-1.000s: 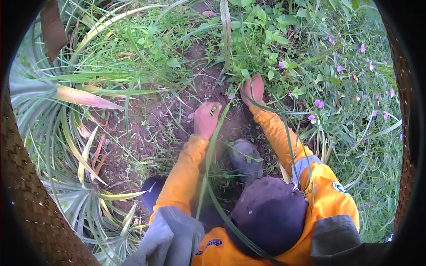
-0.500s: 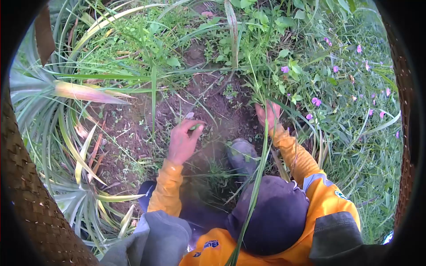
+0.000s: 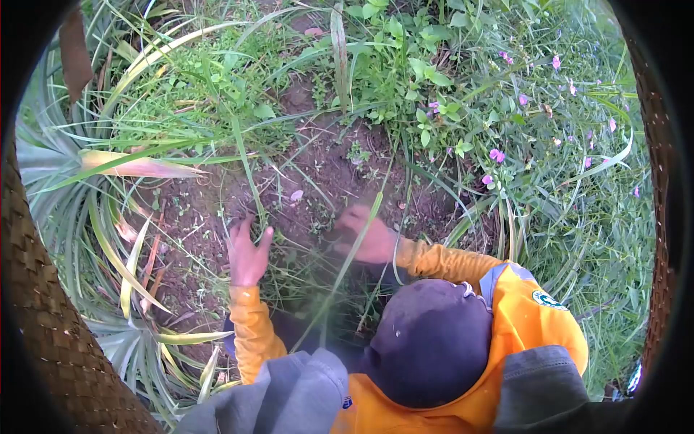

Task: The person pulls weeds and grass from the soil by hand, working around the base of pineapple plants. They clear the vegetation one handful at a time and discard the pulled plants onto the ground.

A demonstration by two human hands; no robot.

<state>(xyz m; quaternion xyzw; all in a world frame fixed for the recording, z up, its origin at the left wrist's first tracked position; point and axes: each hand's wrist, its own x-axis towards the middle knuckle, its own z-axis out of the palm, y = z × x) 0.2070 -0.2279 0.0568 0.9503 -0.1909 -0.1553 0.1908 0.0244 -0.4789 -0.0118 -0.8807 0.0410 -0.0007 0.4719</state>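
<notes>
My left hand (image 3: pixel 249 259) is low over the weedy soil, its thumb and fingers apart. A long green grass blade (image 3: pixel 246 166) runs down to the gap between them; no grip on it shows. To the right, my right hand (image 3: pixel 370 236) is smeared by motion over bare brown soil (image 3: pixel 340 159), fingers pointing left. What it holds, if anything, I cannot make out. A long grass stalk (image 3: pixel 354 249) crosses in front of this hand and slants down to the lower left. Low weeds (image 3: pixel 303 267) grow between both hands.
Spiky plants with long narrow leaves (image 3: pixel 54 173) line the left side. Dense grass with pink flowers (image 3: pixel 497 155) fills the right. A dark rounded shape (image 3: pixel 434 343) and orange cloth (image 3: pixel 538 318) take up the lower middle. A woven brown brim (image 3: pixel 50 318) frames the view.
My left hand has moved left and down, its fingers spreading. My right hand has come left and down from the grass clump at the right. The long stalk has shifted and tilted leftward.
</notes>
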